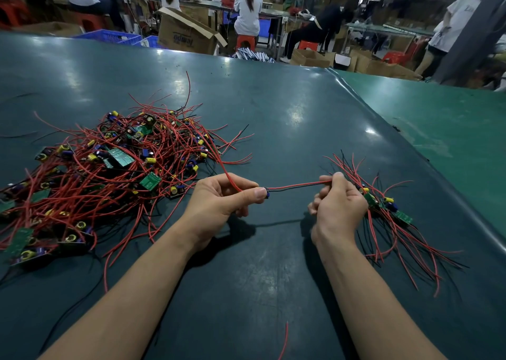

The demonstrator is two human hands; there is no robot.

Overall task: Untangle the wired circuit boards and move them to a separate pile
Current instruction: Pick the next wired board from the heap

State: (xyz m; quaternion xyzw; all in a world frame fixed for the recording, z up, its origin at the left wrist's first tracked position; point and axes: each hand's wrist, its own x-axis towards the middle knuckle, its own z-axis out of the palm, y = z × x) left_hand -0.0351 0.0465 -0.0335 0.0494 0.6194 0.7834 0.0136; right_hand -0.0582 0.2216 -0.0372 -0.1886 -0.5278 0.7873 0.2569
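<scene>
A big tangled pile of green circuit boards (109, 162) with red and black wires lies on the left of the dark green table (273, 108). My left hand (221, 198) pinches one small board (266, 192) between thumb and fingers, and a red wire runs from it back into the tangle. A red and black wire pair (295, 186) stretches from that board to my right hand (338, 203), which pinches its far end. Just right of my right hand lies a smaller pile of sorted boards (388, 212), their wires fanned out.
A loose red wire (284, 340) lies near the table's front edge. The table's right edge (410, 151) runs diagonally, with a lighter green surface beyond. Behind the table stand cardboard boxes (183, 35) and blue crates, and people sit at workbenches.
</scene>
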